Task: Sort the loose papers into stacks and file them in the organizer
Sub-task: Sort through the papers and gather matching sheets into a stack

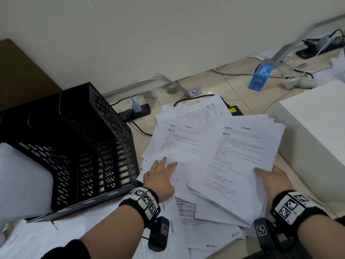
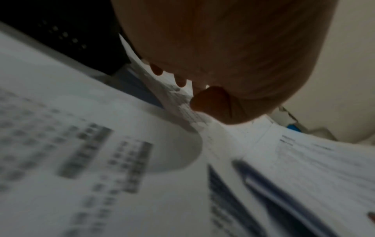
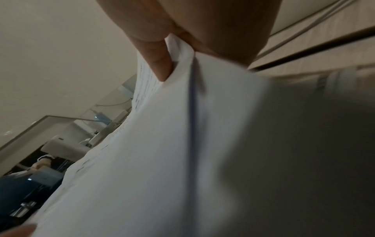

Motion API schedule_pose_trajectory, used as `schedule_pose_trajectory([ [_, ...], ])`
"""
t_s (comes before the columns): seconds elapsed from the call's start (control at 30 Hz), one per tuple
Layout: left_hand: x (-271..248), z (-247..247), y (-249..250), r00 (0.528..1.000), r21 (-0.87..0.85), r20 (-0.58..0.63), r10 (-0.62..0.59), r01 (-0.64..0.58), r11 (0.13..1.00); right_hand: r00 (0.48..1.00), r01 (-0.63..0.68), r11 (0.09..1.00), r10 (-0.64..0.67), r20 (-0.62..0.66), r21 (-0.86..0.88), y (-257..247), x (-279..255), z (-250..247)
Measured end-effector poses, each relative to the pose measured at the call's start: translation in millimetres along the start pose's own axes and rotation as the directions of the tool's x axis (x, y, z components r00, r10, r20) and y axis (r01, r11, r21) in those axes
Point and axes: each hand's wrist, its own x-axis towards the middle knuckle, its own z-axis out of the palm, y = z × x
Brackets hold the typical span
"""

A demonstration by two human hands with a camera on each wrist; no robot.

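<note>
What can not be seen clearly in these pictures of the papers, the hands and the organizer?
- Text on the papers: too small in the head view, blurred in both wrist views.
- Organizer slots: dark mesh hides the inside; only a pale sheet at its left front shows.
- Left hand: the palm fills the left wrist view, so its grip is unclear.
- Right hand fingers: under the stack; only the thumb shows.

Office: printed papers, organizer, power strips.
</note>
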Motion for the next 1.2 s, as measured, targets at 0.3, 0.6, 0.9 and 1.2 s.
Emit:
schedule_pose_trajectory([
  [0.3,-0.9,7.2,-31.2,0.998,0.177,0.023,0.061,-0.064,0.982,0.992,0.027,0.994,-0.039,-0.121,-0.102,-10.0,-3.3,4.0],
  [0.6,-10.1,35.7,-10.3,0.984,0.324,0.028,0.179,-0.178,0.929,0.984,0.042,0.999,-0.047,-0.17,-0.034,-15.4,-3.7,-8.8],
  [0.9,-0.4,28.2,4.4,0.95,-0.252,-0.295,0.106,-0.184,0.95,0.983,0.054,0.998,-0.056,-0.174,-0.015,-10.8,-9.5,-29.9],
  [1.2,-5.1,30.3,49.5,0.865,-0.187,-0.282,0.416,-0.475,0.86,0.998,0.016,0.989,-0.024,0.055,0.149,-4.7,-20.4,-1.1],
])
